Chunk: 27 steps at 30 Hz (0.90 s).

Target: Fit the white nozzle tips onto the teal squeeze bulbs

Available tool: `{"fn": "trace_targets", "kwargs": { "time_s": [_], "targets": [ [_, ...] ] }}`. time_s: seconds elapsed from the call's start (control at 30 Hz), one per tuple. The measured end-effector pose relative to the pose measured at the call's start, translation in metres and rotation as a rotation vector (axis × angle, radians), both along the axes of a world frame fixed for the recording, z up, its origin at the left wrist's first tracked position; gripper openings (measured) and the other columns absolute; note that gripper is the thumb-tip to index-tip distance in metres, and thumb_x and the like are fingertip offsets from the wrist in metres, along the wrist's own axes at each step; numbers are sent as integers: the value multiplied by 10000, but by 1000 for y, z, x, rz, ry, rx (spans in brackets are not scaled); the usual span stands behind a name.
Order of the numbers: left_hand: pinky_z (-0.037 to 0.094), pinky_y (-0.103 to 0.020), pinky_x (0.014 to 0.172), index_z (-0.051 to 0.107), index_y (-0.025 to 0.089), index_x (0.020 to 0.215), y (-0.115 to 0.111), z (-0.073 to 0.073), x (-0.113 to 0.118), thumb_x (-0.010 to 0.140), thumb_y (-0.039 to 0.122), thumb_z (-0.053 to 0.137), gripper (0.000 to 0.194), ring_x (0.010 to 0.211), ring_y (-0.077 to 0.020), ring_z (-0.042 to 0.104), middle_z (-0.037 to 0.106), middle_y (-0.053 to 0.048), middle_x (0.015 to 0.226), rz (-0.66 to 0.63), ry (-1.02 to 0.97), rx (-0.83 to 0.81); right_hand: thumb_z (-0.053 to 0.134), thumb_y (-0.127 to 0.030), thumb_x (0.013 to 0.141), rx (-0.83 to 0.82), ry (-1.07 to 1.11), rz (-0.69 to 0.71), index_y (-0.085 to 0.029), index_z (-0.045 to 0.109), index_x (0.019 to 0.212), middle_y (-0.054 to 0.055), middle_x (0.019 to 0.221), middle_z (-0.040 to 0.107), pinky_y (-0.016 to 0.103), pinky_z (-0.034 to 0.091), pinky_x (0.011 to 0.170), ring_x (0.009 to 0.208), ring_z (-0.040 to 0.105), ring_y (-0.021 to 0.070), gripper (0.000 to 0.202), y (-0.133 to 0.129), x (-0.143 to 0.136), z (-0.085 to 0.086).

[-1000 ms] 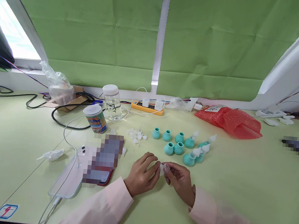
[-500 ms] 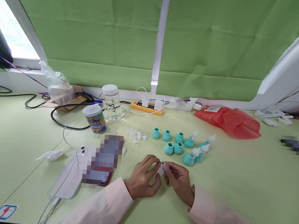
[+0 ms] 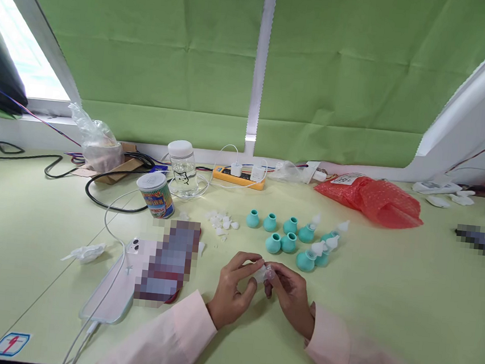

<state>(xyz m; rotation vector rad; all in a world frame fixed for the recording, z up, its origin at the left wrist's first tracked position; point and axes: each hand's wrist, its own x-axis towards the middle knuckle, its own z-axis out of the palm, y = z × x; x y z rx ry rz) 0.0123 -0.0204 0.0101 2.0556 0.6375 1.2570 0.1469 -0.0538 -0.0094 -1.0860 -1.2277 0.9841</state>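
Note:
Between my two hands is a small translucent white plastic piece, partly hidden by the fingers. My left hand pinches it from the left with thumb and fingers. From the right, my right hand grips it with its thumb and fingertips. Just beyond my hands stand several small teal bulbs, their round mouths open at the top. Other teal bulbs to the right carry white translucent nozzle-like tips. A pile of small white pieces lies to the left of the bulbs.
A phone and a pale phone case with a cable lie at left. Behind them stand a printed can and a clear jar. An orange power strip and a red bubble-wrap bag are at the back.
The thumb of my left hand has moved up and closed onto the translucent piece, now showing more between the hands. The bulbs and the pile stay where they were.

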Motion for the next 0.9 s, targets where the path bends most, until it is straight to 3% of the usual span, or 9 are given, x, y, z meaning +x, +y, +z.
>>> {"fn": "trace_targets", "kwargs": {
  "time_s": [0.17, 0.33, 0.47, 0.6, 0.67, 0.77, 0.83, 0.9],
  "targets": [
    [440, -331, 763, 568, 179, 989, 1, -3, 2, 693, 39, 388, 373, 897, -174, 514, 547, -79, 978, -75, -18, -70, 473, -301, 773, 40, -27, -38, -144, 557, 817, -9, 573, 477, 215, 392, 433, 456, 438, 81, 183, -1, 0, 1],
    [424, -358, 775, 501, 194, 1102, 1, -6, 2, 675, 42, 401, 464, 919, -187, 486, 537, -85, 1021, -103, -36, 17, 462, -300, 781, 56, -57, -77, -148, 543, 809, -17, 562, 469, 212, 385, 434, 454, 440, 81, 175, -2, -1, 1],
    [395, -385, 820, 553, 216, 1047, 8, 1, 3, 757, 125, 357, 361, 979, -201, 458, 518, -73, 1116, -139, -30, -59, 447, -298, 792, 91, -55, -118, -157, 519, 824, -31, 540, 449, 206, 368, 408, 431, 426, 75, 162, -2, 1, -3],
    [329, -398, 904, 497, 211, 1113, 21, -1, 18, 812, 187, 308, 356, 1076, -202, 408, 482, -65, 1171, -4, -18, -186, 388, -317, 820, 272, -46, -177, -180, 483, 784, -8, 615, 493, 222, 396, 449, 494, 467, 91, 171, -5, 5, -3],
    [290, -422, 929, 392, 192, 1202, 28, -10, 30, 791, 212, 375, 412, 1126, -221, 349, 426, -89, 1222, 77, 77, -141, 352, -345, 830, 348, -27, -187, -192, 462, 774, 24, 710, 535, 247, 428, 494, 602, 517, 123, 197, -7, 6, -1],
    [245, -488, 925, 276, 117, 1253, 39, -28, 48, 723, 187, 470, 569, 1169, -275, 270, 317, -160, 1285, 118, 227, -10, 349, -351, 830, 337, 2, -152, -213, 434, 829, 59, 856, 560, 251, 454, 494, 716, 549, 153, 162, -8, 6, 3],
    [203, -512, 932, 315, 92, 1212, 45, -35, 56, 690, 155, 502, 559, 1186, -288, 243, 349, -180, 1253, 118, 299, 71, 376, -334, 823, 297, 2, -122, -220, 421, 862, 70, 898, 558, 242, 459, 471, 713, 554, 151, 128, -8, 6, 4],
    [211, -508, 927, 412, 122, 1114, 47, -35, 59, 705, 147, 484, 416, 1183, -276, 249, 413, -155, 1197, 151, 310, 101, 392, -317, 818, 280, -14, -126, -216, 427, 885, 81, 906, 555, 244, 465, 471, 725, 551, 156, 126, -7, 7, 4]
  ]
}}
